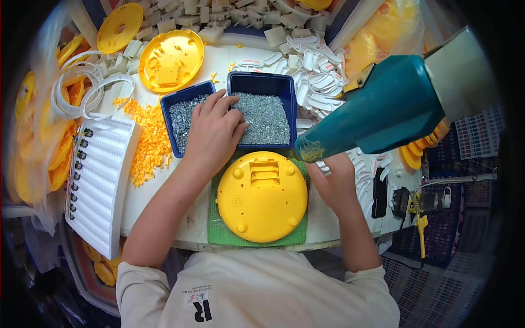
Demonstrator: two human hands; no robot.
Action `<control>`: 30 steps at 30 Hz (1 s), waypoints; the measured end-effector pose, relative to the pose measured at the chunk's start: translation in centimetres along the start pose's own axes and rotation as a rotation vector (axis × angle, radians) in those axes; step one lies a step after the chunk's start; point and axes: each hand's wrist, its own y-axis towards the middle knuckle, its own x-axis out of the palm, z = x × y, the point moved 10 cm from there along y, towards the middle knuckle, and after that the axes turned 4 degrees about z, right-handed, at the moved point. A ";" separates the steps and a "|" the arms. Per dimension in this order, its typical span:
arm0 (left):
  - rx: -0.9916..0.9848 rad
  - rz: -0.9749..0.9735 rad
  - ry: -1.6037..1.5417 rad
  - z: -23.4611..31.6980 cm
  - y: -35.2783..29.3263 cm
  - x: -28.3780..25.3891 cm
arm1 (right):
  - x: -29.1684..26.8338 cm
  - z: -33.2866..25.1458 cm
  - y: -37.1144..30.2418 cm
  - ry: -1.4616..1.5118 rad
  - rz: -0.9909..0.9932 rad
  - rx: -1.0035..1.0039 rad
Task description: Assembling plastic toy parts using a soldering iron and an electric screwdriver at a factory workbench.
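My left hand [213,126] reaches over the adjoining walls of two blue bins, fingers bent and apart, their tips over the right bin [261,146]. Small silvery screws [265,120] lie in that bin; darker metal pieces fill the tilted left bin [178,148]. A round yellow plastic housing [257,210] rests on a green mat [216,232] in front of me, with an open battery compartment on its upper face. My right hand [336,183] is beside the narrow end of a teal tapered tool [377,109]. That tool hides most of its fingers, so its grip is unclear.
Orange plastic bits [147,147] and a white ridged tray [101,183] lie on the left. White plastic pieces [322,82] pile up right of the bins. Another yellow housing [171,60] stands behind. A black phone-like slab [379,194] lies at the right.
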 end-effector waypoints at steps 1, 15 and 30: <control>-0.001 -0.003 -0.005 0.2 -0.1 0.0 | -0.4 0.9 -1.3 0.054 0.002 0.134; -0.541 -0.070 -0.736 -1.4 -9.8 -3.0 | 0.6 1.6 -9.7 0.182 0.119 0.470; -0.430 0.048 -0.575 0.1 -14.0 -4.2 | 5.6 1.8 5.2 -0.132 -0.133 0.123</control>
